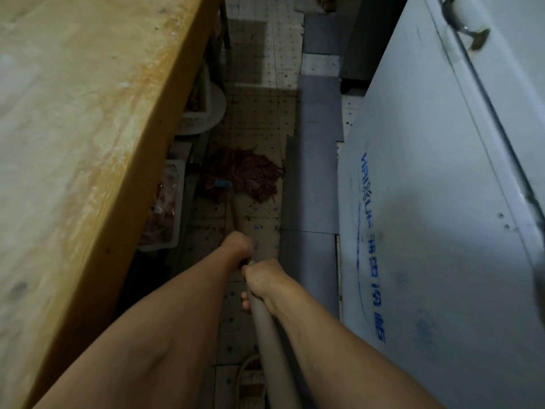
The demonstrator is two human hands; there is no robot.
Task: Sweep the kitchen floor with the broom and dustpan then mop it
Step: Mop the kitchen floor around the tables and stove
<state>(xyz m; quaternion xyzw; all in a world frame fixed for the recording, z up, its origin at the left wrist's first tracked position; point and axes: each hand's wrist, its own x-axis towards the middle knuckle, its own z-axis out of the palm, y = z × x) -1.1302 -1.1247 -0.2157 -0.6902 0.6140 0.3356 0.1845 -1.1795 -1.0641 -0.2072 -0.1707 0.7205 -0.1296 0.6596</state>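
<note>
A mop with a dark reddish string head [247, 172] and a blue collar [223, 184] lies spread on the speckled tile floor [259, 122] in the narrow aisle. Its pale wooden handle [272, 346] runs back toward me. My left hand [237, 245] grips the handle further down. My right hand [261, 280] grips it just behind, closer to me. No broom or dustpan shows.
A long wooden worktable [88, 113] borders the aisle on the left, with white plastic baskets [203, 113] and a crate [165, 208] beneath it. A white chest freezer [442, 202] stands on the right. Grey mats [312, 160] line the floor beside it.
</note>
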